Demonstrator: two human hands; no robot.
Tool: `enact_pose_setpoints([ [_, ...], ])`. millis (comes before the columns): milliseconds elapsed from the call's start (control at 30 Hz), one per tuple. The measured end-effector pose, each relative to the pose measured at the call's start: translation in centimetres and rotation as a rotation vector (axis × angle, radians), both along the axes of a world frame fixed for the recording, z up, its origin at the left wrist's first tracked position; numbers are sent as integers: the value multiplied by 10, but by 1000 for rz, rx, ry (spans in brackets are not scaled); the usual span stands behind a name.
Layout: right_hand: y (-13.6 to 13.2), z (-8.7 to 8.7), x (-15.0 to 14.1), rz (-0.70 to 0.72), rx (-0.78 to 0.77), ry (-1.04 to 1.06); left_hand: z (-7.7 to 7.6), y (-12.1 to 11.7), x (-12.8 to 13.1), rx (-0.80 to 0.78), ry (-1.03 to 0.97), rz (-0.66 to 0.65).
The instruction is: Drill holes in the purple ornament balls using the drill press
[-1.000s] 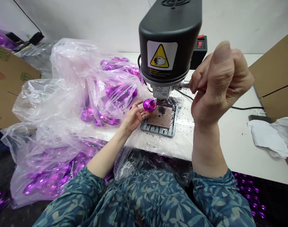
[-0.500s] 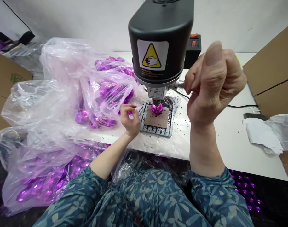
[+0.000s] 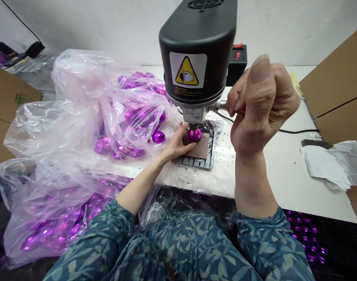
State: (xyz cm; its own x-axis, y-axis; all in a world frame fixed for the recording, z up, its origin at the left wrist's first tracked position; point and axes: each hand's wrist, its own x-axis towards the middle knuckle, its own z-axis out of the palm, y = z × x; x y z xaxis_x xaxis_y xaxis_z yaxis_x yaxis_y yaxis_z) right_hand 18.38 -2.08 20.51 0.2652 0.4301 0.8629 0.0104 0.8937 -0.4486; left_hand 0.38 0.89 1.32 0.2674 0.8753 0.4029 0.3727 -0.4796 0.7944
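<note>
A small black drill press (image 3: 199,50) stands in front of me, with a shiny purple faceted ball (image 3: 194,134) under its chuck. The ball sits on a brown board (image 3: 202,150) over the slotted metal base (image 3: 196,162). My left hand (image 3: 178,142) is open at the ball's left side, thumb in front and fingers behind. Whether it touches the ball I cannot tell. My right hand (image 3: 260,105) is a fist at the end of the press's side shaft (image 3: 222,104), closed round its lever, which the fingers hide. Another purple ball (image 3: 158,137) lies left of the base.
Clear plastic bags (image 3: 75,89) of purple balls crowd the left of the white table (image 3: 284,175), one hanging over its front edge. Dark shavings lie round the base. At right are crumpled white paper (image 3: 325,164), a black cable (image 3: 298,131) and cardboard boxes (image 3: 336,86).
My left hand has opened from a loose curl and moved right, to the ball under the chuck. A purple ball it covered now shows on the table. My right fist has barely moved.
</note>
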Motion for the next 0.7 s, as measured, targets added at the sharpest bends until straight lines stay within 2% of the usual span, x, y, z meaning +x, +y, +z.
enact_pose_setpoints([
  [67,0,0,0,-7,-8,1,2,5,1,-60,-46,-57],
  [100,0,0,0,-9,-11,0,3,6,1,-87,-91,-44],
  [267,-1,1,0,23,-25,-5,4,-3,-7,-262,-517,224],
  [400,-2,0,0,20,-31,6,18,-18,-12,-579,-813,148],
  [533,-4,-1,0,14,-48,12,31,-26,-11,-777,-885,75],
  [700,-2,0,0,17,-35,3,30,-21,-12,-796,-879,115],
])
